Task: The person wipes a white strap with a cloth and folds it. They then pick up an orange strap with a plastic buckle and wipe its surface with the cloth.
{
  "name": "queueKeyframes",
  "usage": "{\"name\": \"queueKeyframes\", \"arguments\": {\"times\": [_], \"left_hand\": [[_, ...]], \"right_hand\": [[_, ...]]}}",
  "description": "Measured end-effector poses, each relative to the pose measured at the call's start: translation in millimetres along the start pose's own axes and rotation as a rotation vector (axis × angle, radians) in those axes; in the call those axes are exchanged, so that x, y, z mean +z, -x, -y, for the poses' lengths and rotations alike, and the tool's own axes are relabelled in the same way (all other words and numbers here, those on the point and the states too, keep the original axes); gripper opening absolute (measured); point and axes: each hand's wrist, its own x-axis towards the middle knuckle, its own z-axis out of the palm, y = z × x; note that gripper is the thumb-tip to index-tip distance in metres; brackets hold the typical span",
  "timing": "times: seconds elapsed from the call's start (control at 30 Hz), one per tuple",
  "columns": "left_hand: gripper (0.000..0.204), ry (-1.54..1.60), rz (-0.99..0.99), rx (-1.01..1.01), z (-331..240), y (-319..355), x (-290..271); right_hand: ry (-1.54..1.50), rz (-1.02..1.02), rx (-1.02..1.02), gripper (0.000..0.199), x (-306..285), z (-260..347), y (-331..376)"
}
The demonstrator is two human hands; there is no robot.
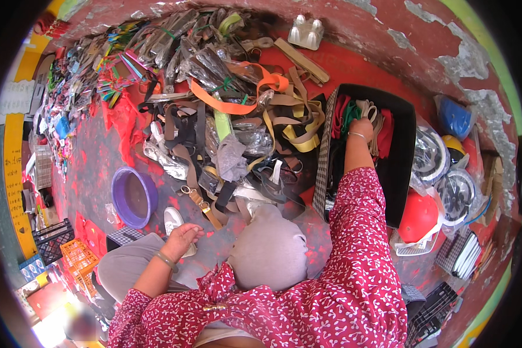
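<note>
The left hand hangs in front of the person's body, its fingers curled in toward the thumb with nothing visible in them. A pale shoe is just beyond it, and a purple basin stands on the floor to its left.

Farther out and to the right, the right arm reaches straight into an open black box. The box's long side runs away from the person, roughly in line with that forearm. Inside, at its far end, lie rolled bands: a green band, a beige band and a red band. The right hand is down among them, between the green and the red; its fingertips are hidden, so I cannot tell whether it grips one. It is much the nearer hand; the left is well apart from the bands, across the near edge of a tangled strap pile.

Left of the right hand, an orange strap crosses the pile. Beyond both hands, by the wall, sits a pale carton.
</note>
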Motion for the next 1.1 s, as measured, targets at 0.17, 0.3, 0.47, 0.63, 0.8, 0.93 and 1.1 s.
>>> {"name": "queueKeyframes", "arguments": {"times": [0.17,0.3,0.47,0.63,0.8,0.93,1.1], "left_hand": [[0.02,-0.004,0.007,0.003,-3,-3,0],[0.019,-0.001,-0.016,-0.002,0,2,-2],[0.019,0.01,0.004,0.012,3,-2,-5],[0.019,0.028,-0.002,0.049,-3,1,-4],[0.02,0.038,0.004,0.048,8,3,-6],[0.02,0.015,0.032,0.047,10,5,-9],[0.02,0.032,0.012,0.06,22,5,-15]], "right_hand": [[0.054,0.118,-0.069,0.025,11,19,-19],[-0.031,0.145,0.101,0.029,9,16,-23],[-0.08,0.04,-0.09,0.035,41,-5,-38],[-0.387,-0.126,0.074,0.034,28,-66,-47],[-0.333,-0.098,-0.055,0.036,15,-62,-4],[-0.303,-0.088,-0.167,0.04,18,-38,17],[-0.091,-0.076,-0.257,0.031,9,-10,35]]}}
